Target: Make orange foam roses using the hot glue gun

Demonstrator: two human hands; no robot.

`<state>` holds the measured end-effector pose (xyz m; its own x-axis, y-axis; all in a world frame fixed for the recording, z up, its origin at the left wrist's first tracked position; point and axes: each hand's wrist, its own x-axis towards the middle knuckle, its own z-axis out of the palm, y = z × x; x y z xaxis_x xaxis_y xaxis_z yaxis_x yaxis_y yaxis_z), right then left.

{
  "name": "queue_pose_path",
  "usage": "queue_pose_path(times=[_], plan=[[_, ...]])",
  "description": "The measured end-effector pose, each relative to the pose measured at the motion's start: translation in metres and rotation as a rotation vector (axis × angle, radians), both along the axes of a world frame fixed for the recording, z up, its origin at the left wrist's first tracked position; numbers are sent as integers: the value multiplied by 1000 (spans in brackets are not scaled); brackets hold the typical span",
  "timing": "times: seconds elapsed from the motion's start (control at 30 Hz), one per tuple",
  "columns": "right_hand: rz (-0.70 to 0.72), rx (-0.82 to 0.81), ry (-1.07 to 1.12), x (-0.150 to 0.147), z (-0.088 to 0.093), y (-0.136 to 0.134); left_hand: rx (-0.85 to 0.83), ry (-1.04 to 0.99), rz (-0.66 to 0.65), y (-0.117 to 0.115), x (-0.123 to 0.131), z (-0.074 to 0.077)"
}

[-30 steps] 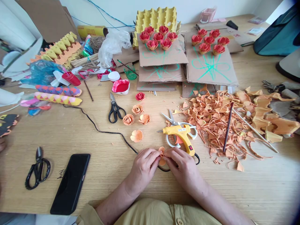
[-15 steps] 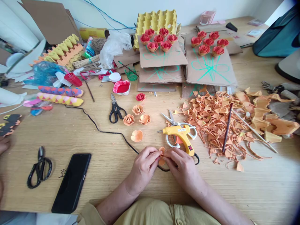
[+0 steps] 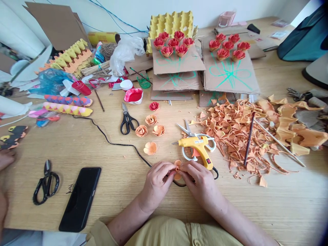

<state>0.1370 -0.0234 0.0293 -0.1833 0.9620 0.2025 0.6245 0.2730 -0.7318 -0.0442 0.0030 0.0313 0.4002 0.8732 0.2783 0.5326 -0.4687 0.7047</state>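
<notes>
Between my fingertips is a small orange paper flower [image 3: 177, 175] with a tightly rolled centre, its petals showing above and below. My left hand [image 3: 159, 181] pinches it from the left, while my right hand [image 3: 198, 179] pinches it from the right; the fingers hide part of it. Just beyond my right hand lies a yellow glue gun [image 3: 198, 143], resting over white-handled scissors [image 3: 188, 128]. Ahead of my left hand sit an open orange flower [image 3: 150, 148], several fuller orange roses [image 3: 141, 131] and a red rose [image 3: 154, 106].
Orange scraps [image 3: 233, 133] are heaped at right with a dark stick [image 3: 249, 140]. Black scissors [image 3: 128, 119], a phone [image 3: 80, 200] and other scissors [image 3: 46, 184] lie leftward. Red paint [image 3: 133, 95] stands near cardboard sheets [image 3: 230, 75] bearing red flowers. Another person's hand [image 3: 6, 159] shows far left.
The view has shifted slightly, so things at the left appear a little further right. Both hands stay at the flower in nearly the same pose.
</notes>
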Motion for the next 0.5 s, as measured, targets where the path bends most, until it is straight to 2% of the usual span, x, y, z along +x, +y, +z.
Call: queue_pose_path(times=[0.23,0.5], plan=[[8,-14,6,1,0,-1,-25,-43,-32,2,-1,0],[13,-7,15,0,2,1,31,-7,-58,4,0,2]])
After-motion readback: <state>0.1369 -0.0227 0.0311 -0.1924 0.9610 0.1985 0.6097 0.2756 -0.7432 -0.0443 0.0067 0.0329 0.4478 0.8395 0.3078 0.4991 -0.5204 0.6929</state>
